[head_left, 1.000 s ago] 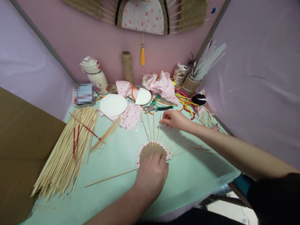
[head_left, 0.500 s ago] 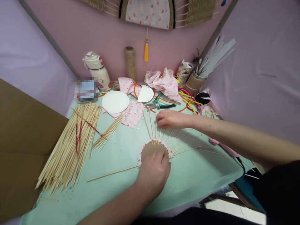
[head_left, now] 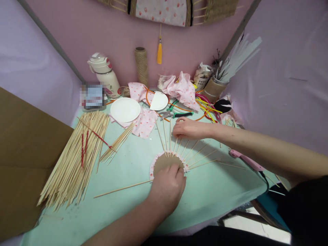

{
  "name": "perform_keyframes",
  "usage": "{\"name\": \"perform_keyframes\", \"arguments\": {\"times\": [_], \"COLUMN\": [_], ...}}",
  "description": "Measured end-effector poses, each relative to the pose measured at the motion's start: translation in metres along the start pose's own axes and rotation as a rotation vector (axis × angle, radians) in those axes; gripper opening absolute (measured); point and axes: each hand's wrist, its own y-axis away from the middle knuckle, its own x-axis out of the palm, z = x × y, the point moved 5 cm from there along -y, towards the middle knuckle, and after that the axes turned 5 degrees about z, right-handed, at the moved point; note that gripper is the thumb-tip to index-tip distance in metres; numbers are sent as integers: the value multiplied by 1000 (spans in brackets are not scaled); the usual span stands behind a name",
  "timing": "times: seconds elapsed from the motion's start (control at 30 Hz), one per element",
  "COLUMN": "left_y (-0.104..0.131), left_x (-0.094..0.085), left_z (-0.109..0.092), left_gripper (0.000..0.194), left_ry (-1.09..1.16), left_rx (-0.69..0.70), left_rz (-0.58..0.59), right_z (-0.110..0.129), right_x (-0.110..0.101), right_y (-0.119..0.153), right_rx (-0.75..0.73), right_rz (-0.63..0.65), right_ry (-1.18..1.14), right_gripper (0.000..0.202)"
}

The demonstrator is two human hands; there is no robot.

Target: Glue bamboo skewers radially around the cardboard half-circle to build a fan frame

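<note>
My left hand (head_left: 167, 189) has its fingers curled down on a brown cardboard half-disc (head_left: 162, 163) edged with pink-spotted cloth, pinning it flat to the table. From the curved edge several thin bamboo sticks (head_left: 164, 135) fan out, and one long stick (head_left: 123, 188) points left. Beyond the disc, my right hand (head_left: 186, 128) is closed around the upper part of one of the fanned sticks, near its far end. The right fingertips are partly hidden behind the hand. A thick pile of bamboo sticks (head_left: 74, 160) lies to the left, with a smaller bundle (head_left: 120, 141) beside it.
Pruning shears (head_left: 179, 115), white discs (head_left: 125, 109) and spotted cloth (head_left: 145, 124) lie behind the work. A bottle (head_left: 109, 82), twine spool (head_left: 141, 66) and tins (head_left: 203, 77) stand by the wall. A pink glue-gun-like tool (head_left: 246, 160) lies under the right forearm; cardboard (head_left: 30, 164) stands left.
My right hand has shifted slightly to the right along the fan, and its index finger is more arched. My left hand stays on the half-disc. The whole view has tilted a little.
</note>
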Motion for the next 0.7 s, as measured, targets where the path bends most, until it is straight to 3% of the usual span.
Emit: {"name": "perform_keyframes", "arguments": {"times": [0.13, 0.3, 0.7], "left_y": [-1, -1, -1], "left_x": [0, -1, -5], "left_z": [0, 0, 1], "left_gripper": [15, 15, 14], "left_ry": [-13, -30, -47], "left_rx": [-5, -8, -25], "left_rz": [10, -1, -110], "right_z": [-2, -3, -6], "right_x": [4, 10, 14], "right_y": [0, -5, -13], "right_rx": [57, 129, 238], "right_rz": [66, 58, 78], "right_ry": [-122, -239, -240], "right_gripper": [14, 30, 37]}}
